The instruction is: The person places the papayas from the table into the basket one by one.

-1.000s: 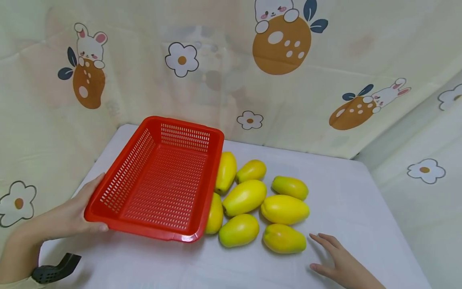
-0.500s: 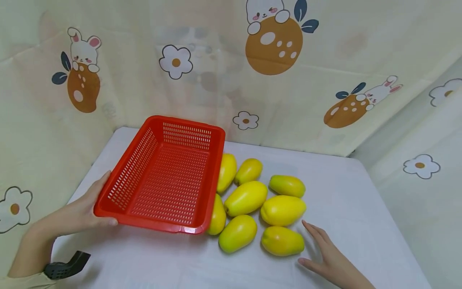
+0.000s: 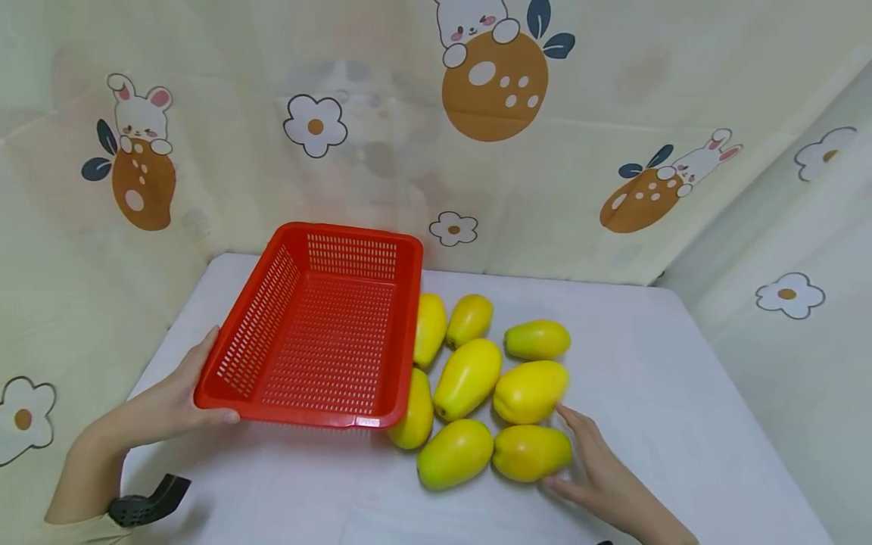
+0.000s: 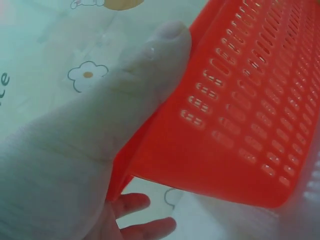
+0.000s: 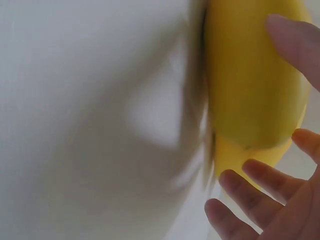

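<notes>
My left hand (image 3: 169, 400) grips the near left corner of a red plastic basket (image 3: 305, 415) with slotted sides. The basket hangs tilted over the table, its inside bare, and overlaps the fruits at its right. In the left wrist view the thumb (image 4: 165, 55) lies along the rim. Several yellow-green papayas (image 3: 467, 380) lie loosely grouped at the middle. My right hand (image 3: 602, 473) is at the right end of the nearest right papaya (image 3: 531, 453), thumb and fingers spread on either side. The right wrist view shows the fingers (image 5: 250, 197) apart, near the fruit's end.
The table (image 3: 647, 378) has a white cover. A cream curtain (image 3: 381, 182) printed with rabbits and flowers hangs behind it and along the sides. A black strap piece (image 3: 150, 503) sits at the left wrist.
My right hand has moved left and closer, its fingers now around the near right papaya's end. The left hand and basket have shifted slightly right in view; the camera view has shifted too.
</notes>
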Tool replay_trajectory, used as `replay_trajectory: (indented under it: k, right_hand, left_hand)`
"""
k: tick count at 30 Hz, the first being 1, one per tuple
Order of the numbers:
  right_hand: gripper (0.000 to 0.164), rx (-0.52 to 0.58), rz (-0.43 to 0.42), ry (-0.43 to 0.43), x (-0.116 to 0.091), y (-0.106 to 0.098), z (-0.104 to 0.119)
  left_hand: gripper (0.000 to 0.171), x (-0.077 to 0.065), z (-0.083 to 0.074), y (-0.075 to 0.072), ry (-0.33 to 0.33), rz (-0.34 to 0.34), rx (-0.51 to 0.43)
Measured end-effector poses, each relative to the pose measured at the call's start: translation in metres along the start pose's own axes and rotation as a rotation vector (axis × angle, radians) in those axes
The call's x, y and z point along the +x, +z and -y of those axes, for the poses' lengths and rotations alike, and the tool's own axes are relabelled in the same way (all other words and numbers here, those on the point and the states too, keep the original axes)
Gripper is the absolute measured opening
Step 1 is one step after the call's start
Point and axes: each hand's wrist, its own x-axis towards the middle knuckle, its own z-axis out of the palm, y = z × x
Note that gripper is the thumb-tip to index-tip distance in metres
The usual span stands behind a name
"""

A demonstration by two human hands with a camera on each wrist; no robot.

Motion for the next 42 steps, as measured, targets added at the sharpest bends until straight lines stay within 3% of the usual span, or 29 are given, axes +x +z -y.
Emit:
replay_trajectory:
  k: [5,7,11,15,21,28,36,42]
  right_hand:
    - [0.096,-0.073,-0.06,-0.115,0.0,0.002,0.015]
    - [0.094,-0.11,-0.08,-0.148,0.0,0.005,0.022]
    - [0.092,-0.184,-0.113,-0.197,0.0,0.01,0.031]
    - [0.085,-0.208,-0.117,-0.21,0.004,0.013,0.039]
    - [0.073,-0.217,-0.069,-0.186,0.01,0.018,0.048]
    - [0.073,-0.275,0.004,-0.109,0.012,0.021,0.05]
    - [0.065,-0.316,0.049,-0.07,0.019,0.022,0.053]
    - [0.061,-0.304,0.055,-0.07,0.023,0.021,0.055]
  left_hand:
    - [0.114,0.002,-0.001,-0.005,-0.015,0.023,0.031]
    - [0.113,0.004,-0.002,-0.008,0.007,0.041,0.02]
    - [0.109,0.011,-0.007,-0.012,0.061,0.089,-0.032]
    - [0.112,0.015,-0.011,-0.017,0.038,0.104,-0.003]
    - [0.116,0.017,-0.012,-0.021,-0.02,0.112,0.014]
    - [0.112,0.019,-0.007,-0.016,0.006,0.118,-0.086]
    - [0.113,0.018,-0.005,-0.015,0.003,0.111,-0.03]
    - [0.113,0.018,-0.002,-0.018,0.002,0.108,-0.047]
